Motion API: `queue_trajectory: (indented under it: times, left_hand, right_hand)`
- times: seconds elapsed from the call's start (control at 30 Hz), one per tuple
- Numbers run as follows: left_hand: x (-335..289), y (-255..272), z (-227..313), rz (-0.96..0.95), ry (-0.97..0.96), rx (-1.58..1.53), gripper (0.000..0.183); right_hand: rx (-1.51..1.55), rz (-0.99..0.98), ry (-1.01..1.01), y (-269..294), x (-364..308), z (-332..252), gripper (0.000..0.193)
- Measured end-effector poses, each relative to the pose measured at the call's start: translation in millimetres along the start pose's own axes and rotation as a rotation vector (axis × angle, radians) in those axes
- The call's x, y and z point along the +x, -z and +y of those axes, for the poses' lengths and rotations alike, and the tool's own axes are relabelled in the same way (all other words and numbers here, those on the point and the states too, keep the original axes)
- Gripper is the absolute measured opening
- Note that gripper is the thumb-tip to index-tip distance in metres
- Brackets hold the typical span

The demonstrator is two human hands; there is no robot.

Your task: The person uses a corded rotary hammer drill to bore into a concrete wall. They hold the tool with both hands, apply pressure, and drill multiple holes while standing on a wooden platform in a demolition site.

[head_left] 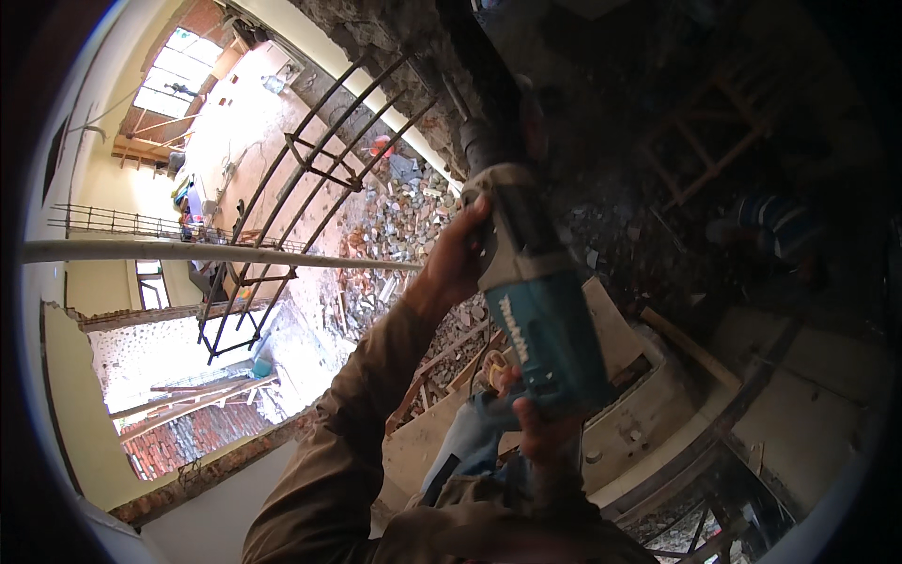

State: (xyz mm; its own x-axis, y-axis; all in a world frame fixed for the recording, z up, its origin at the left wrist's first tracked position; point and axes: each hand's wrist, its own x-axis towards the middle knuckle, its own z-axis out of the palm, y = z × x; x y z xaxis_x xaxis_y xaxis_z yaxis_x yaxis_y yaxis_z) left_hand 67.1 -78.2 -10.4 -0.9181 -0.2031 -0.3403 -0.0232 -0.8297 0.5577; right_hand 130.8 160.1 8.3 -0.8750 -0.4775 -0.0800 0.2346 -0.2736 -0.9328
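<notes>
A teal and black demolition hammer [554, 329] is held up across the middle of the view, its nose pointing away and up. My left hand [458, 252] is closed around the front section, behind the dark chuck [489, 146]. My right hand [543, 434] grips the rear end; the tool's body hides part of its fingers. From the chuck a thin steel bit [455, 96] reaches to the broken masonry [399, 33] at the top. Dim light there hides whether its tip touches.
Left of the tool juts a rebar cage [303, 169], crossed by a long pale pole [216, 251]. Rubble [399, 226] covers the floor far below. A wooden plank [691, 348] lies at right. In the shadow at right is a person in a striped top [785, 224].
</notes>
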Motion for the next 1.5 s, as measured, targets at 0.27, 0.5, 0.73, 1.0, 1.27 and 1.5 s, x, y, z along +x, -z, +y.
queue_trajectory:
  times: [0.27,0.5,0.73,1.0,1.27,1.5]
  left_hand:
    - [-9,43,9,-0.046,-0.028,0.076,0.068]
    - [17,76,40,-0.096,-0.065,0.064,0.065]
    - [26,106,54,-0.110,-0.033,-0.010,0.081]
    - [-36,134,19,-0.145,0.083,0.061,0.067]
    - [-27,113,10,-0.147,0.044,0.054,0.073]
    - [15,108,34,-0.059,0.018,-0.003,0.066]
  right_hand:
    - [-0.467,-0.201,0.287,3,-24,71,0.031]
    - [-0.429,0.106,0.282,-63,-8,138,0.058]
    - [-0.294,0.162,0.359,-87,7,139,0.092]
    - [0.072,0.037,-0.152,-82,-70,138,0.060]
    - [-0.004,-0.103,-0.238,-27,-100,164,0.026]
    - [-0.617,0.141,0.187,-76,-50,174,0.029]
